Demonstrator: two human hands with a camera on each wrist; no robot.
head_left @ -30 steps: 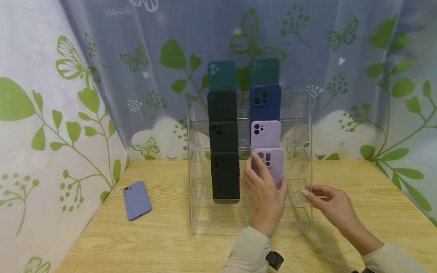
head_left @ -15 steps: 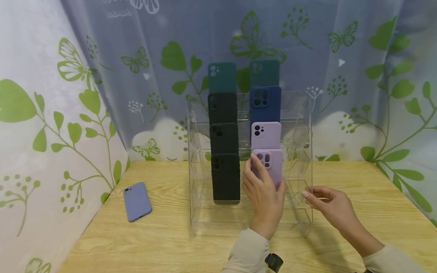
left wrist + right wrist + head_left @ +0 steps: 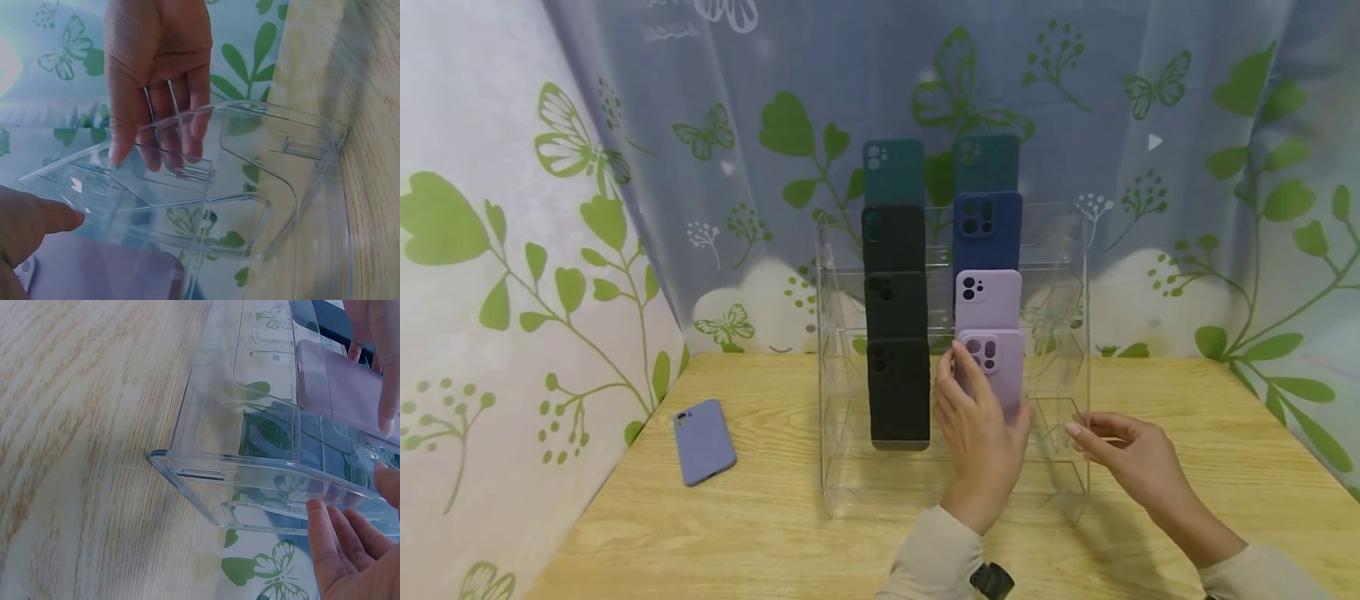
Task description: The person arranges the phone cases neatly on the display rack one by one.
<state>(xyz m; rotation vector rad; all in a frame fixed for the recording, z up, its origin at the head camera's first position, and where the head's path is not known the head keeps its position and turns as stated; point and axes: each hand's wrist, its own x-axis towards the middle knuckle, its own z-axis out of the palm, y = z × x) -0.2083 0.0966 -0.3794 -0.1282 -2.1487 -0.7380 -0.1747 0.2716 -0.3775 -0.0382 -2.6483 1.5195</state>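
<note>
A clear acrylic stepped rack (image 3: 952, 500) stands on the table, holding two columns of phone cases. My left hand (image 3: 981, 442) grips the lowest lilac phone case (image 3: 1011, 379) by its sides, fingers on the left edge and thumb on the right. That case leans in the front of the right column; my hand hides its lower part. My right hand (image 3: 1131, 450) pinches the rack's right side panel, with the thumb inside and the fingers outside, as the right wrist view shows. In the left wrist view the lilac case lies close below my left thumb (image 3: 59, 215).
Above the held case sit another lilac case (image 3: 988, 300), a blue one (image 3: 1000, 237) and a dark green one (image 3: 996, 167). The left column has a teal case (image 3: 898, 175) over dark cases (image 3: 898, 396). A lavender-blue case (image 3: 705, 446) lies flat on the wooden table (image 3: 760, 517).
The held lilac case has shifted very slightly left in the rack. Both hands keep their hold, and the head view has drifted a little.
</note>
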